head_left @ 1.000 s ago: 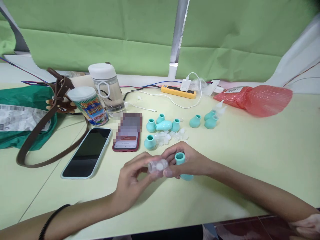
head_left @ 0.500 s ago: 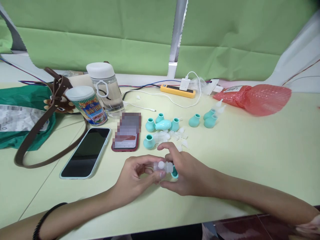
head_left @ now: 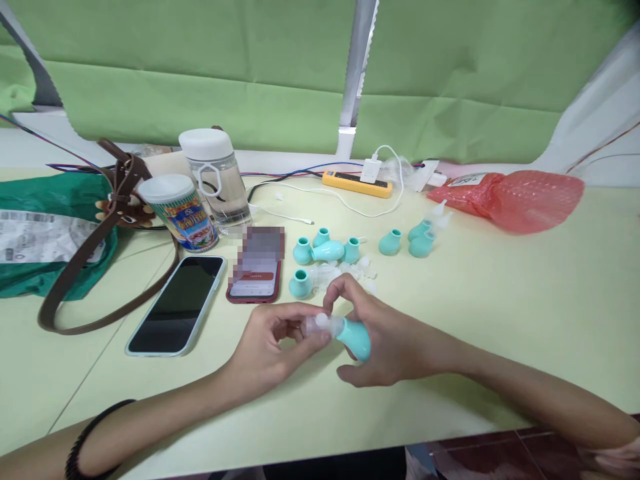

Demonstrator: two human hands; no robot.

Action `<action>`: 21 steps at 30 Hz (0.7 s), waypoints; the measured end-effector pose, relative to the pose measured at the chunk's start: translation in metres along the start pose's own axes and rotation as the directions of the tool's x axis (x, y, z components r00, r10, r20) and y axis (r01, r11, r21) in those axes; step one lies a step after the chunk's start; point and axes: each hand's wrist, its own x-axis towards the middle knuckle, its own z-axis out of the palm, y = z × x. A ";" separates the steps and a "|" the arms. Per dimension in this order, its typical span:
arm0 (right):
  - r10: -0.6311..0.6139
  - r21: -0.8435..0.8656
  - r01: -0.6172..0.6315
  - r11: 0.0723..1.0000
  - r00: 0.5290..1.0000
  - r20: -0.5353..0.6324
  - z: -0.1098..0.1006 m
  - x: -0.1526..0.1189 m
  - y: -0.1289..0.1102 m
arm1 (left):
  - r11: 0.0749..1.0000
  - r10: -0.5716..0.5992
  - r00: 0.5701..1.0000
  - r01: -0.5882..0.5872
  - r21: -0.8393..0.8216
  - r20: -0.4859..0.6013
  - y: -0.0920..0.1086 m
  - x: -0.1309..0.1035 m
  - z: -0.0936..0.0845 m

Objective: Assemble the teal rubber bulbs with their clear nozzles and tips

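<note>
"How was the clear plastic piece [head_left: 320,325] being held?"

"It was pinched between the thumb and forefinger of the left hand [head_left: 277,343], above the near part of the table [head_left: 525,320]."

"And where was the held teal bulb [head_left: 356,340] to be seen?"

"It was seen at the right hand [head_left: 395,340], tilted, with its narrow end met by the clear plastic piece. The thumb was held apart from it and the forefinger was curled above. The other fingers were partly hidden, so how firmly the bulb was gripped could not be told."

"What was seen beyond the hands?"

"A group of teal bulbs [head_left: 301,252] was seen, with loose clear parts [head_left: 325,275] scattered just beside it. More bulbs [head_left: 390,243] were placed farther right."

"And to the left?"

"A red-cased phone [head_left: 256,267] and a pale-cased phone [head_left: 176,307] were laid flat. Behind them, a printed cup [head_left: 185,217] and a white-lidded bottle [head_left: 217,177] were stood close together, near a brown strap [head_left: 57,293] and a green bag [head_left: 60,193]."

"What was placed at the back?"

"A yellow power strip [head_left: 350,184], with a white charger [head_left: 371,171] plugged in, and a red bag [head_left: 535,200] farther right."
</note>
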 end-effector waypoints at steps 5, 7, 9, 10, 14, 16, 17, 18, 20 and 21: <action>0.025 0.269 -0.004 0.963 0.997 -0.073 -0.018 0.004 -0.003 | 0.966 -0.124 0.992 0.115 -0.230 -0.022 -0.010 0.005 -0.005; -0.029 0.274 0.074 0.959 0.986 -0.165 -0.018 0.006 -0.004 | 0.942 -0.140 0.990 0.134 -0.306 0.003 -0.014 0.005 -0.005; -0.066 0.238 0.113 0.965 0.978 -0.196 -0.015 0.008 -0.003 | 0.901 -0.162 0.987 0.152 -0.407 0.010 -0.017 0.006 -0.004; -0.077 0.229 0.121 0.966 0.978 -0.194 -0.014 0.009 -0.003 | 0.877 -0.176 0.984 0.163 -0.452 0.013 -0.018 0.006 -0.004; -0.157 0.173 0.193 0.966 0.967 -0.200 -0.011 0.012 0.001 | 0.820 -0.198 0.979 0.190 -0.539 0.044 -0.019 0.007 -0.004; -0.222 0.066 0.246 0.967 0.942 -0.250 -0.013 0.012 0.003 | 0.808 -0.197 0.978 0.198 -0.555 0.062 -0.020 0.007 -0.004; -0.252 -0.003 0.260 0.965 0.930 -0.267 -0.014 0.012 0.004 | 0.801 -0.199 0.977 0.205 -0.562 0.073 -0.020 0.007 -0.004; -0.275 -0.075 0.264 0.962 0.922 -0.273 -0.015 0.011 0.005 | 0.794 -0.201 0.976 0.213 -0.569 0.085 -0.020 0.007 -0.004; -0.318 -0.210 0.269 0.940 0.913 -0.256 -0.017 0.010 0.007 | 0.777 -0.205 0.973 0.227 -0.587 0.105 -0.020 0.007 -0.004; -0.338 -0.270 0.273 0.923 0.912 -0.233 -0.017 0.009 0.008 | 0.770 -0.206 0.972 0.232 -0.594 0.111 -0.020 0.006 -0.005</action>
